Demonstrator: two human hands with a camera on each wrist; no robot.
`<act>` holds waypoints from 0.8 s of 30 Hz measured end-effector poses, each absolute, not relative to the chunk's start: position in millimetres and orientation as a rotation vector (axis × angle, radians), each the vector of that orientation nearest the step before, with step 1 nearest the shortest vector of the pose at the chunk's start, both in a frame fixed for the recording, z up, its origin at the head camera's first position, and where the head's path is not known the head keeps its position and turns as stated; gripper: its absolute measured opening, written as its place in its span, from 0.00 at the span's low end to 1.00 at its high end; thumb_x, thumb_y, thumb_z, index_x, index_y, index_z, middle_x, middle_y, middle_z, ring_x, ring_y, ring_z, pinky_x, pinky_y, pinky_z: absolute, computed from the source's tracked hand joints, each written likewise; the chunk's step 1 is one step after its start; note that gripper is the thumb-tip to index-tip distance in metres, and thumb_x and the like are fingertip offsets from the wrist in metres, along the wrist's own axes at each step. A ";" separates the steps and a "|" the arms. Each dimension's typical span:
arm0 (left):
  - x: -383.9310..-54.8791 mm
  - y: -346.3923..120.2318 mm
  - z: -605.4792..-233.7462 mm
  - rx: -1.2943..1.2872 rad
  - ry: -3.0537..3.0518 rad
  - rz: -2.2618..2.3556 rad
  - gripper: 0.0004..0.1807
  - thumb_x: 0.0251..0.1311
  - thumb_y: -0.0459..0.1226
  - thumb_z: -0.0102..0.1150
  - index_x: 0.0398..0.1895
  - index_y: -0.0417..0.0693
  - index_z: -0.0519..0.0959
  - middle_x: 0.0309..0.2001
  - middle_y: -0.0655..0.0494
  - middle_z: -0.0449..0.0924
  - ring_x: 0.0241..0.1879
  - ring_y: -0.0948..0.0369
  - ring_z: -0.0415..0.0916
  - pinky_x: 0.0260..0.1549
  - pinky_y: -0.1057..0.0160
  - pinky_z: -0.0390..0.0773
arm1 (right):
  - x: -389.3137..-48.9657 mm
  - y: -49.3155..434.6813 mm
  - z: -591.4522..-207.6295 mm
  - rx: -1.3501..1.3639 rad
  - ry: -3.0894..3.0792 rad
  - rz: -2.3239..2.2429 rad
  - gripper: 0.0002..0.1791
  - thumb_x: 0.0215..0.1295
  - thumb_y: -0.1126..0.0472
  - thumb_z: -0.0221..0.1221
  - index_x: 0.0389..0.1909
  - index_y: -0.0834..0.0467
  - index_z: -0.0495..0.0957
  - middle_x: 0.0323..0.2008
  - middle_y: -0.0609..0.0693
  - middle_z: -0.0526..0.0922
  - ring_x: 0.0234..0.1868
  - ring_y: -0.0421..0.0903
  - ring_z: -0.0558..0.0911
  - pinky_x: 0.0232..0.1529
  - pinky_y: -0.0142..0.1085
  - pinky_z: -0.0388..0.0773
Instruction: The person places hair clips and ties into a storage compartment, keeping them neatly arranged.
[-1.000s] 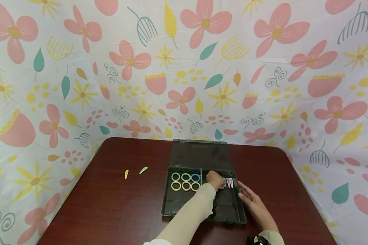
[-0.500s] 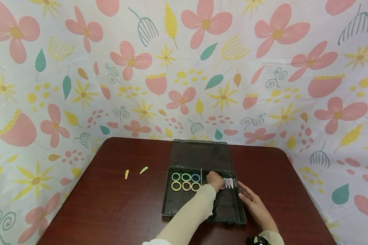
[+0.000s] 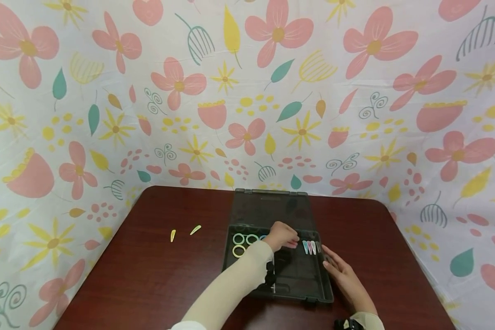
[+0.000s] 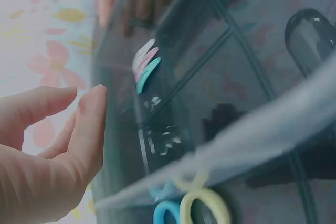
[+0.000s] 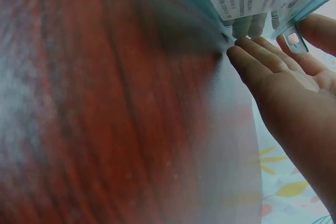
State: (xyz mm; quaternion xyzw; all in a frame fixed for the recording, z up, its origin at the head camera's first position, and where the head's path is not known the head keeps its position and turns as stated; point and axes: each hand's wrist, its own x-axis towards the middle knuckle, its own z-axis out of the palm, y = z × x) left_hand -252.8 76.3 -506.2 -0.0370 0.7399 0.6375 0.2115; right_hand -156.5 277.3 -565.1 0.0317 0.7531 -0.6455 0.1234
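My left hand hovers over the back of a dark see-through plastic box, just left of a row of hair clips. In the left wrist view, thumb and fingers of this hand are apart with nothing between them. Teal, pink and white clips lie side by side in the box. Coloured rings fill its left section, partly covered by my left arm. My right hand rests along the box's right wall. Its extended fingers touch the box in the right wrist view.
Two yellow hair clips lie on the dark red table, left of the box. The open lid leans back behind the box. Flowered cloth hangs behind the table. A white label sticks to the box.
My left hand has moved left and slightly up, away from the clip row. The teal clip now shows fully, while more rings are covered by the arm. My right hand stays put.
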 end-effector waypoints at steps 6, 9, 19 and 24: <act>-260.1 38.1 -499.0 0.048 1.943 1.873 0.13 0.59 0.24 0.59 0.48 0.28 0.79 0.37 0.42 0.83 0.41 0.47 0.82 0.45 0.53 0.83 | -157.5 279.9 -566.4 0.075 2.185 -1.885 0.34 0.75 0.55 0.49 0.76 0.55 0.47 0.75 0.60 0.39 0.74 0.64 0.38 0.69 0.62 0.48; -264.3 15.2 -493.3 0.084 1.911 1.945 0.14 0.60 0.25 0.59 0.50 0.27 0.77 0.40 0.40 0.82 0.46 0.43 0.80 0.48 0.51 0.81 | -158.1 280.9 -567.6 0.079 2.186 -1.886 0.34 0.75 0.55 0.49 0.76 0.55 0.48 0.75 0.60 0.40 0.74 0.64 0.39 0.69 0.62 0.48; -283.6 -71.4 -490.3 0.028 2.022 2.093 0.14 0.63 0.25 0.56 0.52 0.29 0.77 0.47 0.30 0.77 0.38 0.55 0.82 0.53 0.46 0.76 | -156.2 281.6 -566.9 0.092 2.189 -1.884 0.34 0.75 0.55 0.49 0.76 0.54 0.48 0.75 0.60 0.41 0.74 0.63 0.39 0.69 0.62 0.48; -286.5 -118.5 -501.4 -0.064 2.077 2.178 0.16 0.63 0.26 0.57 0.54 0.30 0.76 0.48 0.33 0.77 0.49 0.42 0.77 0.56 0.43 0.73 | -156.1 280.0 -565.2 0.074 2.180 -1.902 0.33 0.75 0.55 0.49 0.76 0.55 0.48 0.75 0.59 0.42 0.74 0.63 0.39 0.69 0.62 0.47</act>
